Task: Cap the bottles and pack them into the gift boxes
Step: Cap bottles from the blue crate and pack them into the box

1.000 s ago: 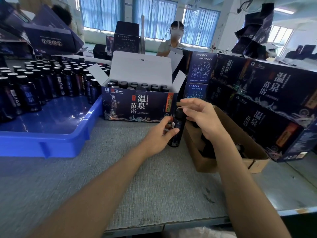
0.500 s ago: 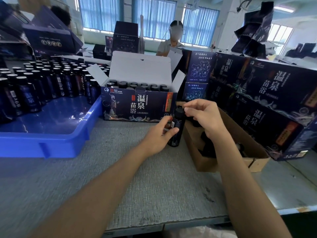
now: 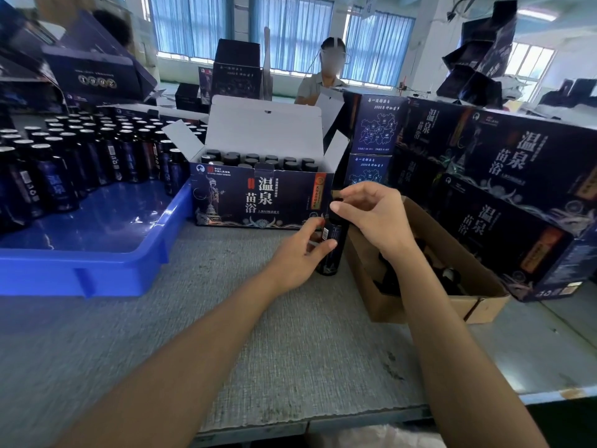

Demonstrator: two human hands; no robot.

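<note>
A dark bottle (image 3: 332, 250) stands upright on the grey table between the open gift box and the cardboard box. My left hand (image 3: 298, 253) grips its body, thumb across the label. My right hand (image 3: 371, 215) pinches the black cap (image 3: 336, 210) at the bottle's top. The open gift box (image 3: 258, 198), dark blue with its white lid flaps up, holds several capped bottles (image 3: 258, 160). A brown cardboard box (image 3: 452, 295) to the right holds loose black caps (image 3: 447, 274).
A blue plastic tray (image 3: 97, 266) at the left carries several uncapped dark bottles (image 3: 80, 156). Stacked closed gift boxes (image 3: 500, 189) wall off the right side. A person (image 3: 326, 76) stands behind the table. The table's front edge (image 3: 323, 421) runs close to me.
My right hand has shifted slightly at the bottle top, fingers closing round the cap. The left hand keeps hold of the bottle in the same spot.
</note>
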